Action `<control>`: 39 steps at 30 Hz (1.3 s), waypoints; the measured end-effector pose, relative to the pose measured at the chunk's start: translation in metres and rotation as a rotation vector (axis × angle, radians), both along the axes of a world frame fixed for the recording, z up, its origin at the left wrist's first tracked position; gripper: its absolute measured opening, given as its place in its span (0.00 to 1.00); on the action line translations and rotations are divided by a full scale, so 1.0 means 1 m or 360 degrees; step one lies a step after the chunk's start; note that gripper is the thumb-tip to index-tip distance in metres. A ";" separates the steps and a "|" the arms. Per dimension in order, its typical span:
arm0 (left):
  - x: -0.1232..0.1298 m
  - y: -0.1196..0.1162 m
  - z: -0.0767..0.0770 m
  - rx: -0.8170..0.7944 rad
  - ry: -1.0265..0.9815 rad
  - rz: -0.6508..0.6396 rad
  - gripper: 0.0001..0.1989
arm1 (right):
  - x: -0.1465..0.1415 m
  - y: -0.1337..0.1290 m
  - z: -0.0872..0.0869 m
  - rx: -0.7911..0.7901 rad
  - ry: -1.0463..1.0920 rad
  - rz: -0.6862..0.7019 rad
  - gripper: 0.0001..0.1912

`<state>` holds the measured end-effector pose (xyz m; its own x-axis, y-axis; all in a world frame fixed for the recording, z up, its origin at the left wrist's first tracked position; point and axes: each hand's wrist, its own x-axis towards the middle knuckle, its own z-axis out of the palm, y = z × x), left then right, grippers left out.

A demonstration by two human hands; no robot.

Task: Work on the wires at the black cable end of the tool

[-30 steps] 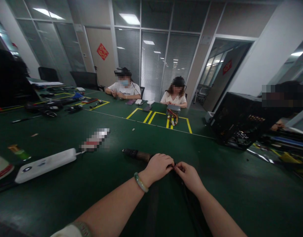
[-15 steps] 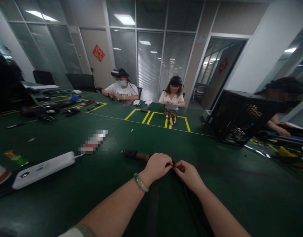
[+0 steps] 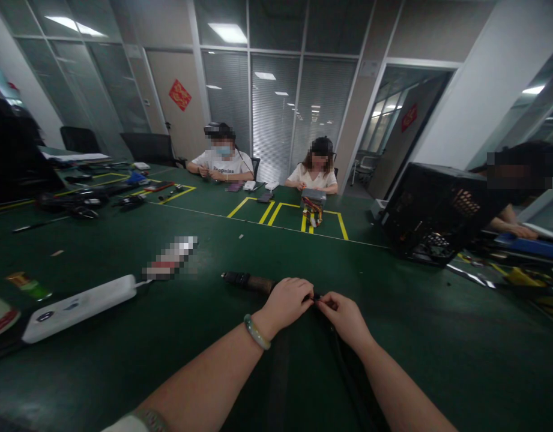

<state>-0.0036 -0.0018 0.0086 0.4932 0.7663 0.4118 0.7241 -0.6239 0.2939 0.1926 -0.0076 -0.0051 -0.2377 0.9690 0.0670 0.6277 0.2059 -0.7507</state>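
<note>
On the green table in front of me lies a dark stick-shaped item (image 3: 258, 284) with a brown textured section and a small pale tip at its left end. My left hand (image 3: 290, 303) is closed around its right end, palm down, hiding that part. Close beside it, my right hand (image 3: 343, 315) pinches a small black piece (image 3: 318, 296) between thumb and fingers. The fingertips of both hands nearly meet there. A black strap or cord (image 3: 343, 354) runs from beneath my right hand toward me. The exact kind of the item cannot be made out.
To the left lie a white power strip (image 3: 80, 309), a small green bottle (image 3: 30, 287) and a blurred-out packet (image 3: 170, 259). A black computer case (image 3: 432, 213) stands at right. Across the table (image 3: 190, 336), people work near a metal box with coloured wires (image 3: 313, 201).
My hands stay at nearly the same spot, with the right fingers shifted slightly left and up. Slightly more of the black piece shows between them. The right-hand co-worker's hand has moved.
</note>
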 end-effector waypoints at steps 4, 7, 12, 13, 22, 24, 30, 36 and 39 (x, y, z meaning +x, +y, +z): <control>0.001 -0.002 0.001 0.0021 0.0049 -0.0090 0.03 | 0.001 0.002 0.001 -0.0033 0.0026 0.0043 0.11; 0.002 -0.003 0.002 0.0042 0.0041 -0.0109 0.05 | 0.002 0.004 0.000 -0.0050 -0.0013 0.0061 0.10; -0.001 -0.001 0.002 0.0032 -0.0018 -0.0005 0.09 | 0.004 0.006 -0.004 -0.0056 -0.0011 0.0066 0.09; -0.001 -0.001 0.002 0.0029 -0.0023 0.0002 0.08 | 0.004 0.006 -0.004 -0.0059 -0.0010 0.0065 0.09; 0.001 -0.005 0.007 0.0059 0.0026 -0.0093 0.05 | 0.003 0.002 0.006 -0.0068 -0.0021 0.0097 0.10; 0.001 -0.006 0.007 0.0063 -0.0001 -0.0056 0.06 | 0.003 0.001 0.007 -0.0070 -0.0016 0.0087 0.10; 0.000 -0.003 0.002 0.0106 0.0047 -0.0074 0.03 | 0.003 0.003 0.004 -0.0048 -0.0071 0.0092 0.10; 0.001 -0.001 -0.001 0.0130 0.0026 -0.0079 0.05 | 0.002 0.005 -0.001 0.0010 -0.0119 0.0124 0.08; -0.001 -0.001 -0.001 0.0128 0.0014 -0.0026 0.05 | 0.002 0.005 -0.001 0.0010 -0.0120 0.0130 0.08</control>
